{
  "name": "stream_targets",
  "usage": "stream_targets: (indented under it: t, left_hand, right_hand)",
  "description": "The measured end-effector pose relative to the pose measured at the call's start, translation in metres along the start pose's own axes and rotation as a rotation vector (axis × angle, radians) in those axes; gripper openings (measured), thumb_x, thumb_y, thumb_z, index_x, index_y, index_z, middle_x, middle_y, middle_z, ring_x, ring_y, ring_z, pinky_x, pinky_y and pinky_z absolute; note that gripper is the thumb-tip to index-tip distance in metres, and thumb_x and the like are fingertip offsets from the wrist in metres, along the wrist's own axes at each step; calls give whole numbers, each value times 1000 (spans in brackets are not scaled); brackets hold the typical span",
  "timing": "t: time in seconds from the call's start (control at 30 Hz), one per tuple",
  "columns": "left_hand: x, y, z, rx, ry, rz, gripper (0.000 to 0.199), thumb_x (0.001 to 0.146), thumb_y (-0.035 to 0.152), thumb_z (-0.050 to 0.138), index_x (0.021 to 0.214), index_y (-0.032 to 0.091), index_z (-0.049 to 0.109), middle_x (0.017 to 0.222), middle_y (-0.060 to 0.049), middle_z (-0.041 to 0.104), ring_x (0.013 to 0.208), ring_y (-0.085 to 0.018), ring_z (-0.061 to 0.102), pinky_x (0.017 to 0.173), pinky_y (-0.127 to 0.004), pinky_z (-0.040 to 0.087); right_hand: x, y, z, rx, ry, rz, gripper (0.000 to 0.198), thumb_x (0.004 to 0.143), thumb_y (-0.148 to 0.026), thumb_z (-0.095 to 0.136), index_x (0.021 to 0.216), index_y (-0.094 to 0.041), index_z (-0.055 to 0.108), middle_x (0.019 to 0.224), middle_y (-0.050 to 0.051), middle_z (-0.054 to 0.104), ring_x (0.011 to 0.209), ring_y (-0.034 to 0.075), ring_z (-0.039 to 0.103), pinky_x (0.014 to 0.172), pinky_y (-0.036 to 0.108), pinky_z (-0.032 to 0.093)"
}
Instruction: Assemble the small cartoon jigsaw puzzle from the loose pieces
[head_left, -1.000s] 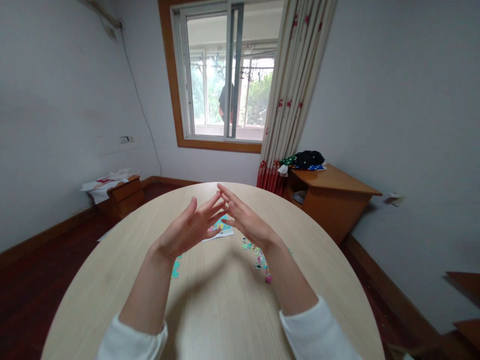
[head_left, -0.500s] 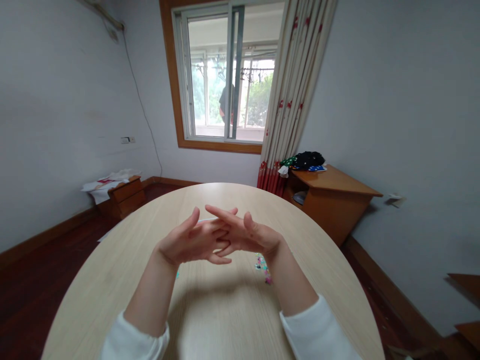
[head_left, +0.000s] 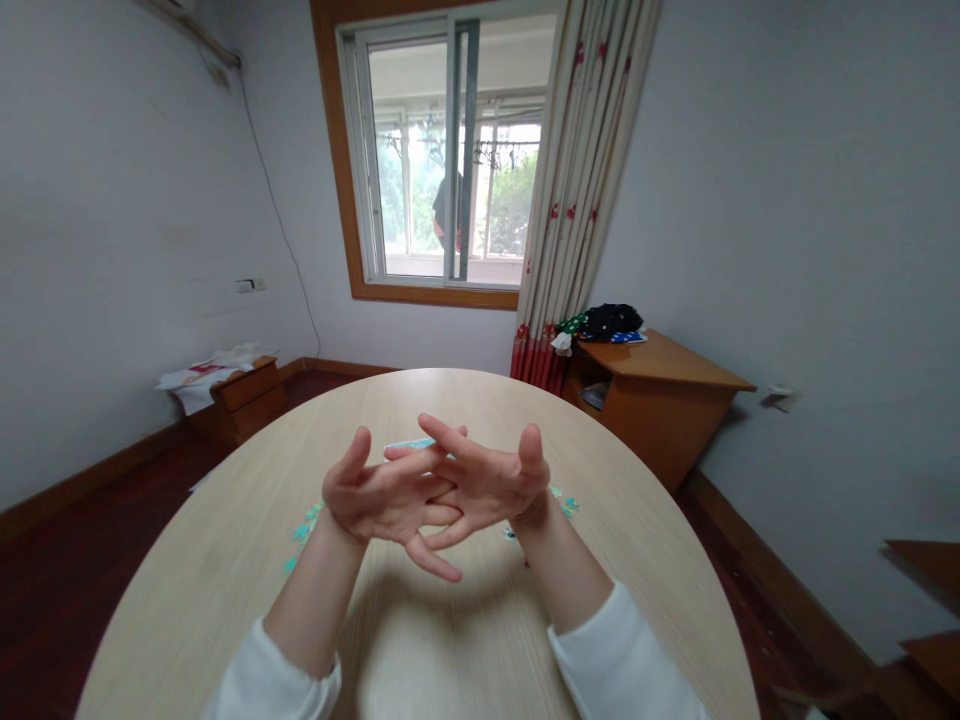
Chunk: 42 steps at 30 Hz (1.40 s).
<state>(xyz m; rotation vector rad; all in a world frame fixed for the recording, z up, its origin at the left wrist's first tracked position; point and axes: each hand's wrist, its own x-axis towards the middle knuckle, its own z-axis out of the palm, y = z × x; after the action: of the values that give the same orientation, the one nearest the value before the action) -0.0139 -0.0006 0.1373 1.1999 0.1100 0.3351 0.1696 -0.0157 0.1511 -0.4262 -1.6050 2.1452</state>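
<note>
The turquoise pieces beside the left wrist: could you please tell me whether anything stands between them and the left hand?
Nothing visible stands between the left hand and the turquoise pieces, though its spread fingers are interlaced with the right hand's.

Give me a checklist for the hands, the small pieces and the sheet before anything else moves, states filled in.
1. Left hand carrying nothing: ok, its spread fingers show no piece.
2. Right hand carrying nothing: ok, none shows there either.
3. Hands apart: not ok, their fingers are interlaced.
4. Sheet in full view: not ok, only part shows past the fingers.
5. Teal pieces on the left lying on the table: ok.
6. All pieces on the right accounted for: cannot tell, the right forearm blocks the view.
</note>
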Motion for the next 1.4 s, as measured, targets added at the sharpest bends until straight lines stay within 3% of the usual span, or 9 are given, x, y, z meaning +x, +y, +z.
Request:
stream_targets:
  t: [0.13,0.47,0.57,0.67,0.8,0.9,1.03,1.13,1.4]
  left_hand:
    - [1,-5,-5,-96,-79,71,107,60,87,13,146,26,-1,151,-15,12,133,-40,23,96,-64,26]
    - [2,3,7,-88,42,30,96,67,83,18,145,31,-1,148,-15,24,127,-37,36,93,-59,33]
    - [7,12,19,19,92,14,82,75,76,26,144,36,4,144,-13,32,121,-33,44,90,-55,38]
    - [17,16,27,192,321,-39,73,81,66,36,144,35,14,133,-15,46,111,-31,52,86,-48,42]
    - [30,13,27,341,643,-55,70,79,62,45,137,24,35,112,-16,59,106,-30,54,86,-44,42]
    - [34,9,22,479,771,-79,61,79,49,52,132,21,42,107,-13,62,108,-29,54,91,-43,40]
    - [34,6,17,689,786,-113,57,80,40,48,132,18,44,122,-15,58,118,-27,48,100,-41,35]
    - [32,7,15,832,804,-143,55,80,39,46,131,17,47,132,-13,51,122,-26,46,102,-39,33]
    - [28,16,22,1025,815,-223,60,80,40,40,132,10,45,134,-14,50,123,-25,45,106,-36,30]
  right_hand:
    - [3,4,-6,68,-75,-70,76,78,-76,16,143,-39,2,154,10,4,129,29,35,90,51,43]
    - [-2,3,-5,-75,57,-75,74,80,-73,25,142,-41,1,152,10,12,128,27,37,89,46,44]
    - [1,-3,-3,-231,19,-100,80,79,-70,36,143,-39,-1,151,12,17,127,25,38,89,43,44]
    - [9,-9,3,-512,10,-142,100,69,-63,60,145,-32,3,151,14,16,132,26,30,96,41,40]
    - [21,-4,18,-928,265,-131,112,57,-38,80,145,-31,10,148,14,25,133,27,31,104,43,33]
    - [28,6,26,-1065,467,-83,115,58,-20,79,146,-30,6,145,15,31,130,28,36,103,45,36]
    - [38,17,25,-1206,539,-26,126,50,-8,81,146,-27,2,149,15,24,133,29,32,108,42,31]
    - [45,21,21,-1271,530,-20,128,49,-10,82,146,-23,0,151,15,17,134,28,30,111,39,27]
    - [53,40,16,-1302,543,-77,127,53,-21,81,146,-17,-5,153,14,4,140,28,11,114,40,21]
